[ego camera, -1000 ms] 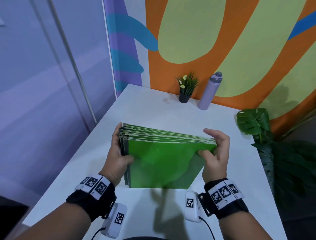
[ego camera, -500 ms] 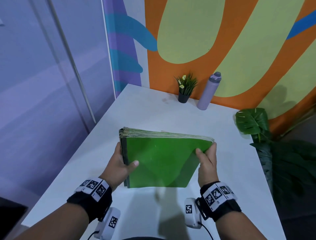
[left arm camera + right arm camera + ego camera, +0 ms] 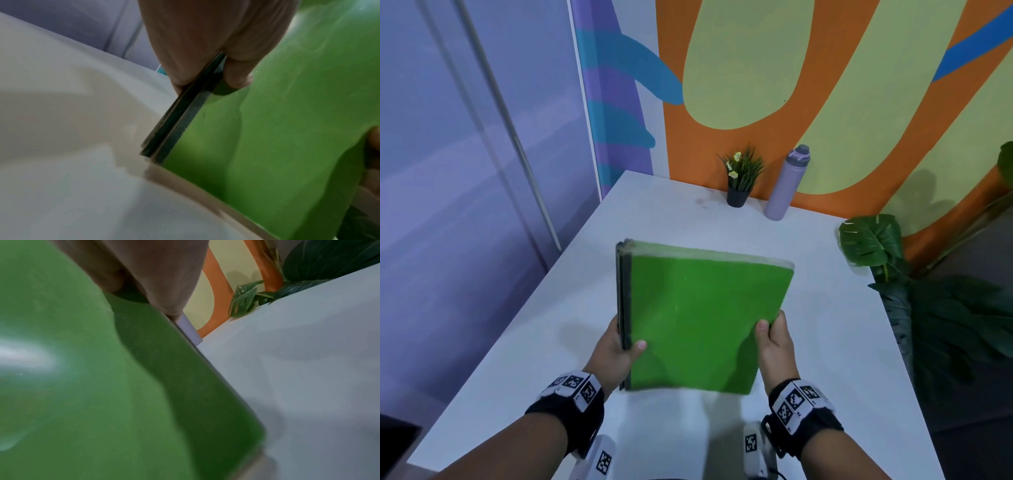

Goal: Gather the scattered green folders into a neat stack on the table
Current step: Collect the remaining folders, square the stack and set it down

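Fingers first: our left hand (image 3: 616,356) pinches the spine side of the green folders (image 3: 702,318), thumb on the top cover and the other fingers tucked out of sight beneath. Our right hand (image 3: 774,342) clamps the opposite edge the same way, thumb on top. Between them we carry the whole bundle low over the near middle of the table (image 3: 859,342), tilted, its near edge close to the surface, though we cannot tell whether it touches. The edges look squared, so we judge the gathering done and the set-down in hand. Next we need to lower it flat and slide both sets of fingers out without skewing the pile. Further off, along the table's far edge, a small potted plant (image 3: 739,181) and a lilac bottle (image 3: 786,185) stand well apart from our stack.
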A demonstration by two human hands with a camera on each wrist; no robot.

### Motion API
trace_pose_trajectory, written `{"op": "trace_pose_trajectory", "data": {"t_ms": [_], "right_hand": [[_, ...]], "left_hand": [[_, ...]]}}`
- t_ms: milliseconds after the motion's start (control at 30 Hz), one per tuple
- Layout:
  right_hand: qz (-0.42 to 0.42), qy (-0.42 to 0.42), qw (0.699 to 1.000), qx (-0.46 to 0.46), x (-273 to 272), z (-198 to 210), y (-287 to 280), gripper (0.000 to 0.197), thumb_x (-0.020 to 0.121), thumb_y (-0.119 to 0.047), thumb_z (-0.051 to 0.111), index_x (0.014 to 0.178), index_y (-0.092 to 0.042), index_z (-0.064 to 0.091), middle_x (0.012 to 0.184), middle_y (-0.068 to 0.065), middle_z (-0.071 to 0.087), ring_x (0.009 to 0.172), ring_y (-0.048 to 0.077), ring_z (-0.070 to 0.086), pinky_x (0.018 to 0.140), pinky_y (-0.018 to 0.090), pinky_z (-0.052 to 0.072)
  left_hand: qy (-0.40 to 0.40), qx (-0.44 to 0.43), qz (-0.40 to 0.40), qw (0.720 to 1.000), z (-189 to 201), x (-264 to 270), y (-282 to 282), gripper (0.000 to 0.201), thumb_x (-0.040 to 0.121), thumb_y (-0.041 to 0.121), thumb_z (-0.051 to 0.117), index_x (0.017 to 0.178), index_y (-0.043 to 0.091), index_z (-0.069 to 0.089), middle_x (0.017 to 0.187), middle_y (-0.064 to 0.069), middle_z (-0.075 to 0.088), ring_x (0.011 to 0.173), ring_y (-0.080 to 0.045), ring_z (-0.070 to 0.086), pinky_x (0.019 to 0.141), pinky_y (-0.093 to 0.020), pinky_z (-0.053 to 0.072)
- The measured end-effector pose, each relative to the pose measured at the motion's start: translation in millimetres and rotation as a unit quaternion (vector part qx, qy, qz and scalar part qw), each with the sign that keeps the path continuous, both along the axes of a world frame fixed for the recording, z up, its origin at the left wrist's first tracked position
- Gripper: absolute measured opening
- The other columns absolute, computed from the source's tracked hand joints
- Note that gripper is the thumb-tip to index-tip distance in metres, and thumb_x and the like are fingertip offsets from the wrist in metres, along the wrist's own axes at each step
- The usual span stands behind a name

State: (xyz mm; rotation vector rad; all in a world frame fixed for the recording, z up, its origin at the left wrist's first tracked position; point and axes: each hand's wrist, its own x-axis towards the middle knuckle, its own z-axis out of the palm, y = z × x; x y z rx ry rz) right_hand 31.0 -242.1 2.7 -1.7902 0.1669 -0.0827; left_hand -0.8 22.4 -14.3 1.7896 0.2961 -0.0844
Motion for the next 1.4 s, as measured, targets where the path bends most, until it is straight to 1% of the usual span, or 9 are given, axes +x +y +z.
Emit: {"op": "trace_pose_trajectory", "data": {"t_ms": [233, 367, 533, 667, 800, 900, 1067, 1300, 1400], "right_hand": [[0.018, -0.037, 0.997, 0.066, 20, 32, 3, 0.008, 0.100, -0.020, 0.046, 0.095, -0.017, 0.051, 0.080, -0.015, 0.061, 0.076, 0.008, 0.056, 0.075, 0.031, 0.046], [0.096, 0.029, 0.988, 0.121, 18, 25, 2, 0.022, 0.098, -0.019, 0.051, 0.118, -0.027, 0.053, 0.122, -0.003, 0.065, 0.116, 0.015, 0.061, 0.097, 0.039, 0.049], [0.072, 0.079, 0.977, 0.184, 1, 6, 19, 0.026, 0.099, -0.006, 0.046, 0.115, -0.023, 0.058, 0.117, 0.007, 0.070, 0.111, 0.032, 0.064, 0.094, 0.057, 0.050], [0.032, 0.078, 0.981, 0.176, 15, 17, 28, 0.028, 0.096, -0.003, 0.047, 0.111, -0.022, 0.061, 0.112, 0.007, 0.071, 0.107, 0.033, 0.066, 0.093, 0.056, 0.051], [-0.015, 0.081, 0.980, 0.182, 45, 38, 37, 0.025, 0.097, -0.007, 0.047, 0.102, -0.026, 0.063, 0.108, 0.008, 0.072, 0.101, 0.035, 0.068, 0.085, 0.059, 0.054], [-0.038, 0.090, 0.975, 0.200, 66, 50, 47, 0.025, 0.097, -0.010, 0.046, 0.098, -0.028, 0.063, 0.108, 0.007, 0.071, 0.101, 0.035, 0.067, 0.083, 0.063, 0.053], [-0.012, 0.113, 0.968, 0.224, 73, 57, 73, 0.022, 0.099, -0.011, 0.045, 0.102, -0.026, 0.061, 0.109, 0.006, 0.071, 0.098, 0.032, 0.068, 0.083, 0.058, 0.055], [0.109, 0.101, 0.988, -0.041, 61, 26, 46, 0.027, 0.101, -0.035, 0.036, 0.120, -0.025, 0.053, 0.097, 0.005, 0.066, 0.080, 0.022, 0.066, 0.065, 0.036, 0.055], [0.164, 0.146, 0.932, -0.287, 49, -11, 14, 0.040, 0.098, -0.034, 0.043, 0.136, -0.023, 0.047, 0.122, 0.010, 0.060, 0.108, 0.025, 0.059, 0.093, 0.039, 0.048]], "left_hand": [[-0.056, -0.055, 0.033, 0.996, 31, 21, 9, 0.045, 0.086, -0.003, 0.063, 0.108, 0.035, 0.051, 0.118, -0.001, 0.066, 0.112, -0.026, 0.062, 0.098, -0.050, 0.049], [-0.065, -0.103, 0.053, 0.991, 52, 38, 19, 0.042, 0.086, -0.010, 0.060, 0.111, 0.023, 0.053, 0.113, -0.007, 0.068, 0.105, -0.028, 0.065, 0.091, -0.047, 0.053], [-0.026, -0.101, 0.065, 0.992, 51, 52, 37, 0.035, 0.086, -0.001, 0.065, 0.112, 0.020, 0.055, 0.111, -0.006, 0.069, 0.108, -0.028, 0.063, 0.098, -0.047, 0.049], [-0.009, -0.100, 0.081, 0.992, 45, 56, 38, 0.060, 0.083, 0.030, 0.071, 0.136, 0.022, 0.045, 0.136, -0.007, 0.059, 0.123, -0.026, 0.057, 0.108, -0.049, 0.042], [0.080, -0.185, 0.161, 0.966, 42, 52, 37, 0.093, 0.088, 0.046, 0.061, 0.155, 0.019, 0.003, 0.164, -0.005, 0.015, 0.147, -0.028, 0.024, 0.115, -0.054, 0.025], [0.153, -0.292, 0.124, 0.936, 37, 43, 26, 0.101, 0.082, 0.050, 0.064, 0.156, 0.019, 0.002, 0.162, -0.010, 0.019, 0.142, -0.039, 0.032, 0.104, -0.060, 0.038], [0.048, -0.455, 0.077, 0.886, 42, 45, -4, 0.030, 0.098, 0.003, 0.046, 0.128, 0.010, 0.048, 0.142, -0.018, 0.052, 0.114, -0.041, 0.063, 0.086, -0.054, 0.055], [-0.013, -0.388, 0.145, 0.910, 33, 64, 14, 0.055, 0.090, -0.017, 0.046, 0.136, 0.013, 0.039, 0.128, -0.022, 0.062, 0.108, -0.042, 0.066, 0.077, -0.049, 0.060], [-0.016, -0.366, 0.165, 0.916, 24, 78, 21, 0.058, 0.089, -0.018, 0.046, 0.136, 0.016, 0.037, 0.126, -0.020, 0.062, 0.104, -0.042, 0.067, 0.074, -0.049, 0.061]]}}
